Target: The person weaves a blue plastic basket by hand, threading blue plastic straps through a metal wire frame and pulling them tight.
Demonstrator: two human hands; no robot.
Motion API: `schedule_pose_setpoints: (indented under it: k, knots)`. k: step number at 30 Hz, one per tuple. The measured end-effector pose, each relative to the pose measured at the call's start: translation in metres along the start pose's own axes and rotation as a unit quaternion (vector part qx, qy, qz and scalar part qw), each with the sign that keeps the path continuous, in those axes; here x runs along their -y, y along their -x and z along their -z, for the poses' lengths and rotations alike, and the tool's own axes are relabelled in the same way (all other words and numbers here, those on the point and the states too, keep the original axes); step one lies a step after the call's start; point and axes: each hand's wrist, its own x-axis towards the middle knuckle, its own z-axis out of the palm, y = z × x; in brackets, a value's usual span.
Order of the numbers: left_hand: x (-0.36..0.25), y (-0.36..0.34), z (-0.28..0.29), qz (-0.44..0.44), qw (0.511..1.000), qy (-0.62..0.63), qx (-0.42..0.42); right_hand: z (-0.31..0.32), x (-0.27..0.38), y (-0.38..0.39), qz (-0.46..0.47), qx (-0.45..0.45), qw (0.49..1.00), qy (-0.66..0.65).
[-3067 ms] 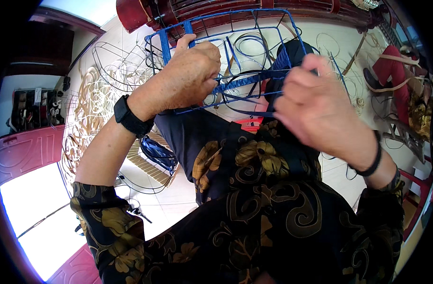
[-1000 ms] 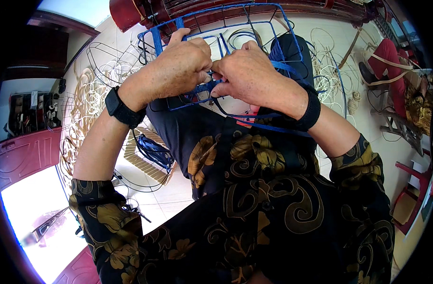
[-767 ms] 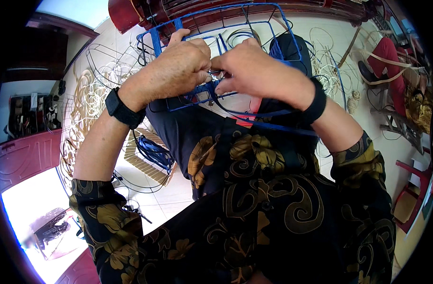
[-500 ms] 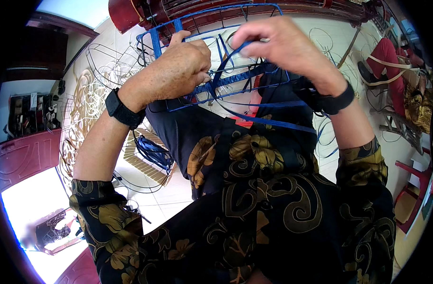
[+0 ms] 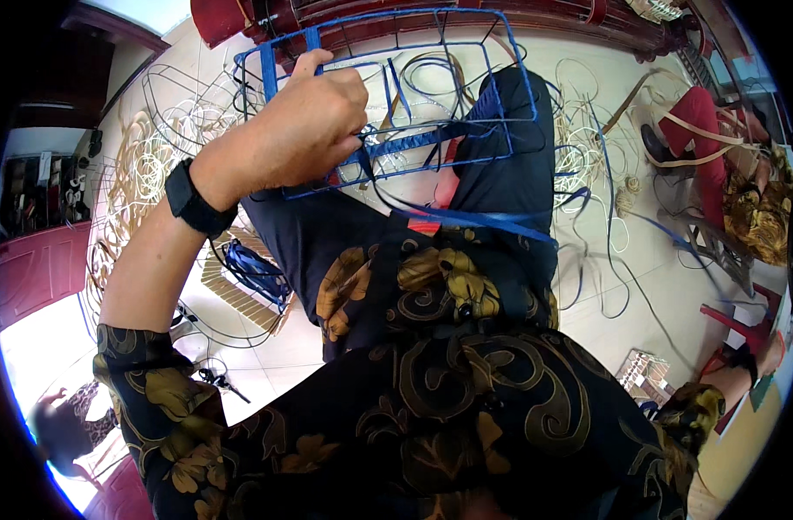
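A rectangular wire frame (image 5: 427, 159) partly wrapped in blue strip rests across my lap, tilted away from me. My left hand (image 5: 314, 126) is closed around its near left part, the index finger reaching up along a blue-wrapped upright. From beside that hand, a long blue strip (image 5: 474, 219) runs to the right over my thigh. Further right, a blurred stretch of dark blue strip (image 5: 682, 240) hangs in the air. My right arm is flung far out to the right; the right hand (image 5: 769, 357) shows small at the picture's rim, its fingers too unclear to read.
Tangled pale strips (image 5: 123, 217) cover the floor on the left, near a bundle of blue strip (image 5: 256, 273). A dark red carved wooden bench (image 5: 362, 30) stands ahead. At right sits another person in red trousers (image 5: 712, 147), handling tan strips, near a red stool (image 5: 747, 325).
My right hand has swung from above the frame far out to the right rim. My left hand keeps its hold, with the frame shifted slightly left in the picture.
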Motion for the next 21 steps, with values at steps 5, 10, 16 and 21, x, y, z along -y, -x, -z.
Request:
schedule_pose_setpoints:
  k: [5, 10, 16, 21]
  knots:
    - [-0.004, -0.001, -0.004, 0.012, 1.000, -0.021, -0.020, -0.018, 0.192, 0.091, 0.198, 0.042, 0.942, -0.266]
    - [-0.011, -0.002, -0.003, 0.025, 0.998, -0.058, -0.027, 0.023, 0.435, 0.272, 0.459, 0.149, 0.729, -0.486]
    - [-0.018, 0.000, -0.002, 0.040, 0.995, -0.075, -0.048, 0.020, 0.492, 0.329, 0.607, 0.018, 0.643, -0.467]
    - [-0.020, 0.008, -0.009, 0.045, 0.992, -0.099, -0.058, 0.001, 0.399, 0.212, 0.438, -0.059, 0.759, -0.478]
